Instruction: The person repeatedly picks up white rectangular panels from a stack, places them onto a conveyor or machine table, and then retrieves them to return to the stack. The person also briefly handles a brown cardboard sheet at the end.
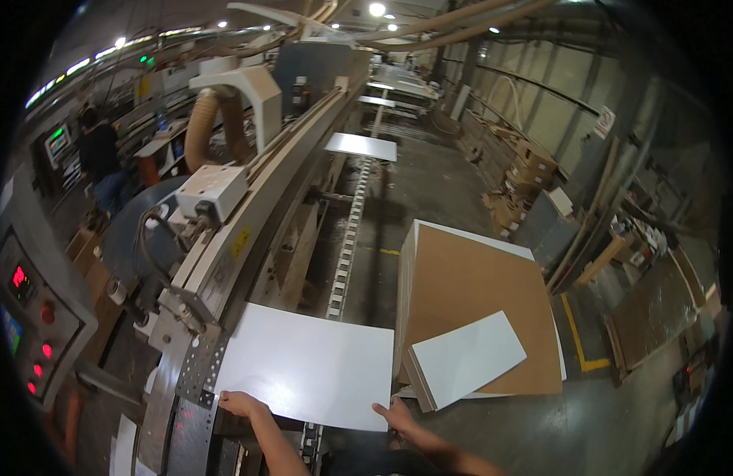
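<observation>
A white rectangular panel point(307, 361) lies nearly flat in front of me, its left edge against the perforated metal infeed plate point(201, 369) of a long machine. My left hand point(239, 403) is closed on the panel's near left corner, close to that plate. At the near right corner, my right hand point(394, 416) grips the panel with the thumb on top; its other fingers are mostly hidden beneath. Under the panel runs a chain conveyor point(349, 246), and farther along it rests another white panel point(362, 147).
To the right stands a tall stack of boards with a brown top sheet point(470, 278), bearing a small pile of white panels point(470, 358). A control panel with red lights point(41, 317) is at the left. Cardboard boxes point(531, 170) line the right wall. Another person point(103, 163) stands beyond the machine.
</observation>
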Available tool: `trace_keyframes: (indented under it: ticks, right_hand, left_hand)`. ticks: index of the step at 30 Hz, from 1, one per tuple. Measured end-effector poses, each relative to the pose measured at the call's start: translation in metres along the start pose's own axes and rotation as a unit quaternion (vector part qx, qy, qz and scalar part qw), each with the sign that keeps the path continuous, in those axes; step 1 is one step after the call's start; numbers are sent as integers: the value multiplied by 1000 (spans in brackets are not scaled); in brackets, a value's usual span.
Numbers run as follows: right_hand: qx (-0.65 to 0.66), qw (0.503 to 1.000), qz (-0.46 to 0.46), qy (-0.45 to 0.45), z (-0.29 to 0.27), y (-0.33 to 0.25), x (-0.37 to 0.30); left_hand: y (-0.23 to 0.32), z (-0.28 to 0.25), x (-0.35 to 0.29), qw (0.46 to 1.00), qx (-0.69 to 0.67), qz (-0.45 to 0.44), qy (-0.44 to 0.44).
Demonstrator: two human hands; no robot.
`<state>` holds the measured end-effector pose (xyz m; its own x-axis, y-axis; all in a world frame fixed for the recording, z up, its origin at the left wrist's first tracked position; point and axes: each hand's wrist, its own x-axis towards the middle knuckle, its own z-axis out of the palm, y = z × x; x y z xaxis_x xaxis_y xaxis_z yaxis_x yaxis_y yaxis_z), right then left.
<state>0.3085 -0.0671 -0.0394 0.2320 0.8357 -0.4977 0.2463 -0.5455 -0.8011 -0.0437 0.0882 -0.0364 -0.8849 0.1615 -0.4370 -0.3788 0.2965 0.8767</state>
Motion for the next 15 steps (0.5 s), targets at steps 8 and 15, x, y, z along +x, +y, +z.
trace_keyframes:
  ticks: [8,15]
  right_hand:
    - [194,977,27,-81,4,-17,1]
    - [285,948,64,-131,-62,7,36]
  left_hand:
    - [-14,60,-11,995,6,53,-82]
    - [-49,-17,-232,870,-57,437,-223]
